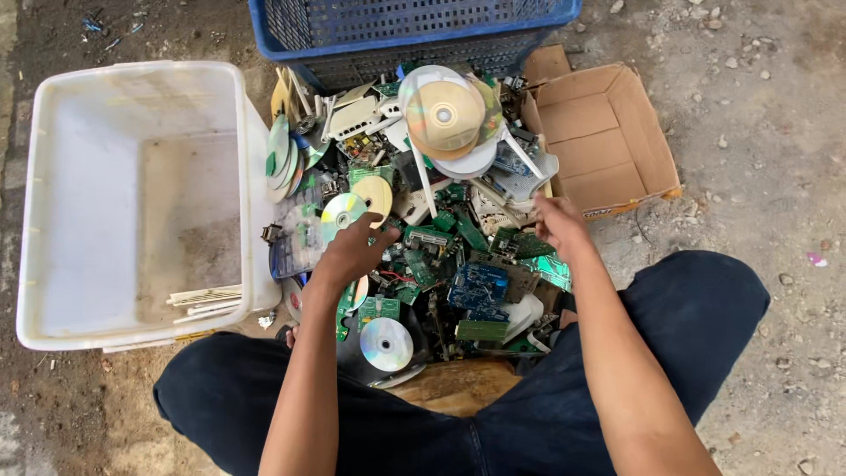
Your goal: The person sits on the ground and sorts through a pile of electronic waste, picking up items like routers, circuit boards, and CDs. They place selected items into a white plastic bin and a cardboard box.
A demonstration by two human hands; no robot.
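A heap of green and blue circuit boards, shiny discs and white plastic parts lies on the ground between my knees. My left hand rests on the left side of the heap, its fingers closed around a shiny disc. My right hand hovers over the heap's right edge beside a green circuit board, fingers curled; whether it holds anything I cannot tell. A stack of discs tops the heap at the back. Another disc lies near my legs.
A large white plastic tub stands at the left, holding a few white strips. A blue mesh crate sits behind the heap. An open cardboard box lies at the right. Bare gritty ground surrounds everything.
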